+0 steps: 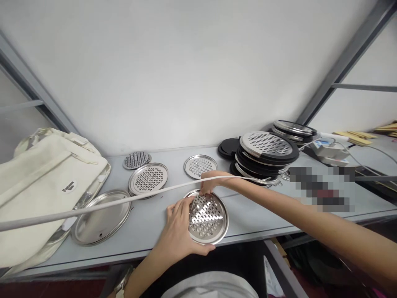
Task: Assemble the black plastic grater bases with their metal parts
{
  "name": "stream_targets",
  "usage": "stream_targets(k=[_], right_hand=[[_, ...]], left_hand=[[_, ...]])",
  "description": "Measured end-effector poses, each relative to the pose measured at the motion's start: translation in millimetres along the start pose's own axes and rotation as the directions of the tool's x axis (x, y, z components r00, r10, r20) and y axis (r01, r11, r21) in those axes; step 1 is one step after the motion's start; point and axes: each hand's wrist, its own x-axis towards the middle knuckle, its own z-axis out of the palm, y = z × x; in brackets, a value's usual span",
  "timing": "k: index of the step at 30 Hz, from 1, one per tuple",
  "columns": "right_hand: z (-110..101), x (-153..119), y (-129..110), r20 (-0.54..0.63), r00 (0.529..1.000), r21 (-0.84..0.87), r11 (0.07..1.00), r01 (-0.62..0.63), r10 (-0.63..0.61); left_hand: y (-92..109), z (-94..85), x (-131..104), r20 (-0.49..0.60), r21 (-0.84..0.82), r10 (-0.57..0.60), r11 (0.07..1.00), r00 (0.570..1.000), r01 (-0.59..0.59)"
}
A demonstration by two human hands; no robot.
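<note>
Pale cord slants across your workspace and could snag if you lift. Your left hand clasps the grater disc near the grey table's front edge, where loosening could drop it; whether your right hand pinches its far rim is unclear. White wall rises behind.

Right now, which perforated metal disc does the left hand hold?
The perforated disc at the front edge of the table; the left hand holds its rim, while the other discs lie farther back.
</note>
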Motion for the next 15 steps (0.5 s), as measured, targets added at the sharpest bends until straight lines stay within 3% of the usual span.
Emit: stream_targets(k=[8,15], right_hand=[[6,23,-5,0.021,0.998,-0.168,0.985,-0.047,0.051],[8,45,-6,0.065,0.995,-0.149,0.987,-0.06,0.07]], left_hand=[[1,-1.8,2,0.028,0.048,0.042,0.998,0.999,-0.044],[2,-2.3,3,0.032,0.076,0.063,0.995,0.997,-0.065]])
